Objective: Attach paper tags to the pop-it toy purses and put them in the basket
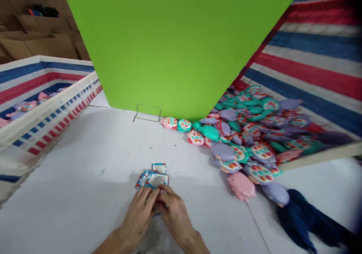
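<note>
My left hand and my right hand meet low in the view, fingers closed together over a small stack of blue-edged printed cards. The cards fan out above my fingertips, and part of the stack is hidden inside my hands. They lie over a white table. To the right lies a heap of pink, teal and lilac plastic toy telephones, with a pink toy at its near edge.
A green board rises behind a small wire stand. A red, white and blue striped woven bag lies behind the heap. A striped bin holding toys stands at left. A dark blue cloth lies at right, with cardboard far left.
</note>
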A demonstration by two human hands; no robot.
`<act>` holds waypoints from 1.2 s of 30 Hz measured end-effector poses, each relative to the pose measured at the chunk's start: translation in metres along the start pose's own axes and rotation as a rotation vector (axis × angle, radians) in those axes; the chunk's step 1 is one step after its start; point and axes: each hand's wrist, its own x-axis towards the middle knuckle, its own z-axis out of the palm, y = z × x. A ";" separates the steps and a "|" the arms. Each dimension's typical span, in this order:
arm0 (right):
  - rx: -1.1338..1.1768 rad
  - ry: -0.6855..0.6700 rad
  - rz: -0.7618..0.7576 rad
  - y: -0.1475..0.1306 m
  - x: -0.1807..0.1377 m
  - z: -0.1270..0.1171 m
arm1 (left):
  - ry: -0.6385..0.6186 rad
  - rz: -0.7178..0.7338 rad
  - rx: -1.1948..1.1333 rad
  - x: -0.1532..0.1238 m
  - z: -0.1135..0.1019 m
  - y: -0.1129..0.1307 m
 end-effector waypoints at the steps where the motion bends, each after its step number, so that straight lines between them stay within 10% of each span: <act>1: -0.020 -0.005 -0.009 -0.002 0.004 0.002 | 0.011 0.000 -0.007 0.000 0.001 0.000; 16: 0.012 0.111 0.047 0.018 0.010 -0.002 | 0.157 0.020 -0.056 -0.004 0.016 -0.015; 36: 0.424 0.227 0.250 0.038 -0.003 0.007 | 0.136 -0.426 -0.745 0.002 -0.010 -0.002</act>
